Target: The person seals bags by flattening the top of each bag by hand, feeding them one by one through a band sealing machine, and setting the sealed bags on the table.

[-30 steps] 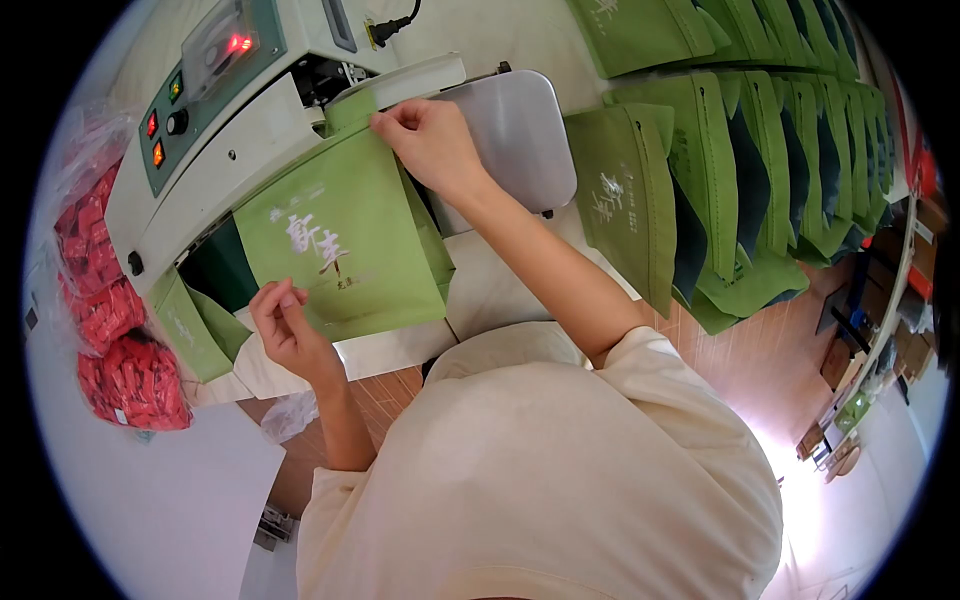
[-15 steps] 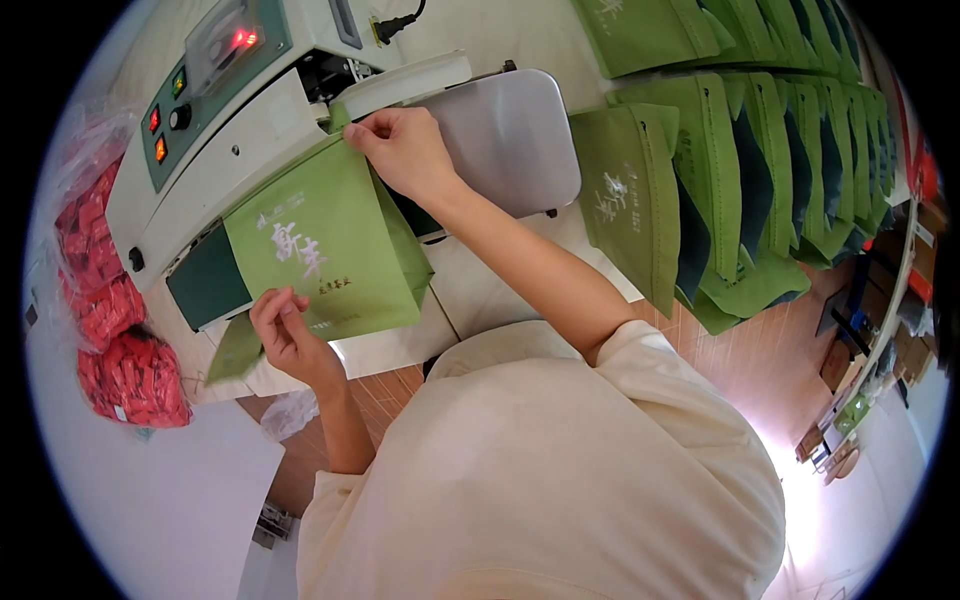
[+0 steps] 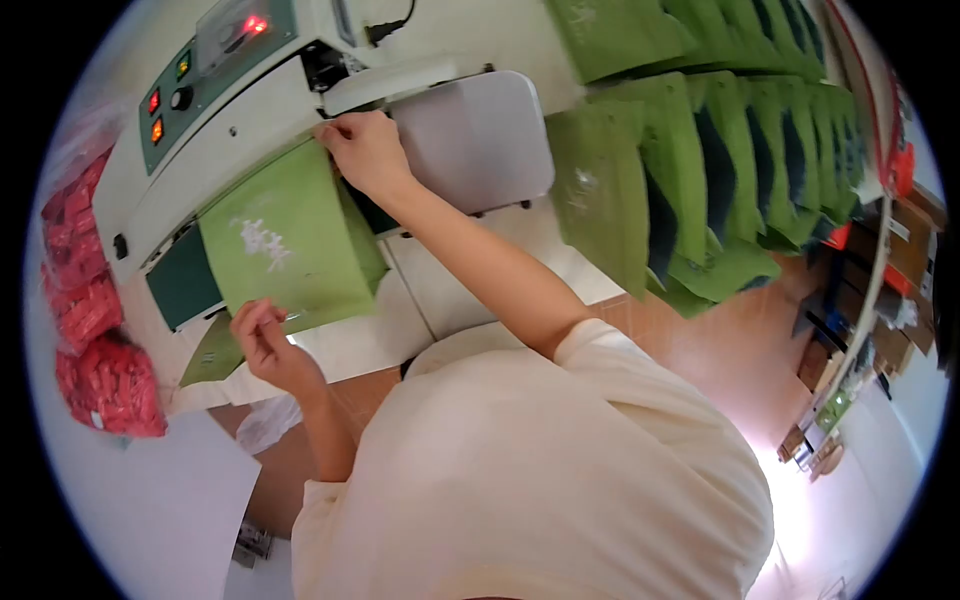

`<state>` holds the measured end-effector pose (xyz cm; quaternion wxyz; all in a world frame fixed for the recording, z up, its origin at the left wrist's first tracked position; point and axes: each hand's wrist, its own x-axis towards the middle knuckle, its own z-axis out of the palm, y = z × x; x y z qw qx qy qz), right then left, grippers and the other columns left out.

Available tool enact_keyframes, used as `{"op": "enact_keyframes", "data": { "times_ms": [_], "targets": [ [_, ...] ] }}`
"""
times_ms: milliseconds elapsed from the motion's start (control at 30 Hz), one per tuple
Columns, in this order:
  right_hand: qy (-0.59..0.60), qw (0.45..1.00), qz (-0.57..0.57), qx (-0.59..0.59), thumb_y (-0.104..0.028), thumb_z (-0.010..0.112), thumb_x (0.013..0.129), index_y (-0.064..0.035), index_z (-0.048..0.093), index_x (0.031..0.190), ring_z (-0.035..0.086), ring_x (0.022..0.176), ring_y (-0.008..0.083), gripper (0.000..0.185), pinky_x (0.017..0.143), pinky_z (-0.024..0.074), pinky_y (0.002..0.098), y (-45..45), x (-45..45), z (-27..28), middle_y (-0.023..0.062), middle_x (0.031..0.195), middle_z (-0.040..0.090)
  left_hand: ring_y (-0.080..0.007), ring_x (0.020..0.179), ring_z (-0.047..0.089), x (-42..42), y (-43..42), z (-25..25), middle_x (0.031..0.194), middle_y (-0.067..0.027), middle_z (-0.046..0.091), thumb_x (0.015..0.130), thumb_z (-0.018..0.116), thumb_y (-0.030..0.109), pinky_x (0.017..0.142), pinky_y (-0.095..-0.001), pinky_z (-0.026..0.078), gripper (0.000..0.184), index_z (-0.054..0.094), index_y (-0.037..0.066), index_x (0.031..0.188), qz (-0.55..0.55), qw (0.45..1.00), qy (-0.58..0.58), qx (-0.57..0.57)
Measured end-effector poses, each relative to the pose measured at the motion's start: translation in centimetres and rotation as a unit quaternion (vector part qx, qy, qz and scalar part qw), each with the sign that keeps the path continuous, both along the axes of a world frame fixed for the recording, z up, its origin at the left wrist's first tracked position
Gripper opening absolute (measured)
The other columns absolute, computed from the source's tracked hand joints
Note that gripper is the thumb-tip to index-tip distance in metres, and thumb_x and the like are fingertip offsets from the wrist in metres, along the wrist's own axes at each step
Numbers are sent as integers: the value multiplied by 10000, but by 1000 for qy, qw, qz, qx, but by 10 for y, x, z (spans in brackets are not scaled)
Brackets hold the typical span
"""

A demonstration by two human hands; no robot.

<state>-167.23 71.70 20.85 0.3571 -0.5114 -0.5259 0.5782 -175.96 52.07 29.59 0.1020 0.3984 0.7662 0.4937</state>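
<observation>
A green pouch [image 3: 290, 240] with white lettering hangs with its top edge in the slot of a band sealing machine [image 3: 215, 150]. Pinched at the pouch's upper right corner, beside the machine's slot, are the fingers of my right hand [image 3: 368, 155]. My left hand [image 3: 272, 350] is in front of the pouch's lower left corner, its fingers curled in with nothing visible in them. Whether it touches the pouch I cannot tell. Another green pouch [image 3: 215, 352] shows partly at the machine's left end, beyond my left hand.
A grey metal plate [image 3: 475, 140] lies right of the machine. Rows of filled green pouches [image 3: 680, 170] stand at the right of the table. Red packets in clear bags [image 3: 110, 385] are at the far left. A shelf [image 3: 850, 330] with boxes is at far right.
The view has shifted slightly. The pouch and my right hand have moved a little left along the machine. My left hand stays by the pouch's lower corner, fingers more curled.
</observation>
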Motion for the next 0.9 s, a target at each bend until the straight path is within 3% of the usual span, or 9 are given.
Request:
{"op": "enact_keyframes", "data": {
  "times_ms": [67,200,267,367,467,533,633,800,900],
  "targets": [
    [-76,995,30,50,-175,582,810,-17,660,768,607,681,351,181,621,485,427,1,25,20,182,691,616,-123,740,494,5,-3,4,970,-79,513,911,459,-7,673,-230,428,107,563,9,931,-6,1000,-13,14],
    [-278,910,-59,302,-192,625,788,-74,594,1018,528,965,327,260,802,440,425,-25,128,69,145,990,587,-132,748,500,5,-17,3,980,-81,510,909,458,-9,681,-241,436,104,558,4,932,-16,998,-35,46],
    [-391,837,-71,376,-171,672,747,-33,540,1088,492,981,348,390,849,407,431,-31,188,80,163,1047,553,-135,752,502,13,-23,2,984,-81,509,907,458,-12,684,-243,439,105,559,1,932,-7,997,-52,59],
    [-570,767,-64,287,-236,697,753,47,390,1260,473,1059,342,657,877,399,415,-60,248,83,184,1134,517,-140,761,510,28,-28,1,989,-83,507,895,473,-20,691,-245,448,99,565,-8,930,-12,991,-105,77],
    [-564,789,-67,236,-282,686,759,5,503,1107,568,912,348,487,758,464,416,-83,274,58,196,993,585,-125,775,511,42,-33,-4,1002,-71,522,906,488,15,718,-248,452,87,568,-6,936,-61,982,-148,102],
    [-606,792,-29,69,-320,663,784,-22,548,837,584,741,396,325,648,458,437,-91,270,59,217,777,603,-125,775,513,52,-35,0,1000,-71,522,901,492,9,717,-247,451,90,570,-4,945,-88,977,-164,104],
    [-597,774,-16,210,-274,652,789,-52,463,692,558,564,366,307,514,447,433,-107,265,66,141,590,558,-124,789,518,59,-39,4,1004,-73,524,893,504,4,715,-242,449,106,580,0,967,-160,968,-175,81],
    [-594,764,87,235,-227,637,800,-59,481,690,559,580,332,254,512,434,418,-150,269,135,114,621,557,-121,825,531,65,-43,-3,1056,-85,527,850,586,28,731,-238,445,216,579,23,1066,-230,960,-155,32],
    [-583,754,173,250,-185,641,775,-65,489,683,565,589,290,215,502,433,386,-176,266,162,92,626,552,-178,943,547,76,-41,9,1126,-87,530,776,669,48,836,-291,439,417,534,55,1171,-282,943,-175,-16]
  ]
}}
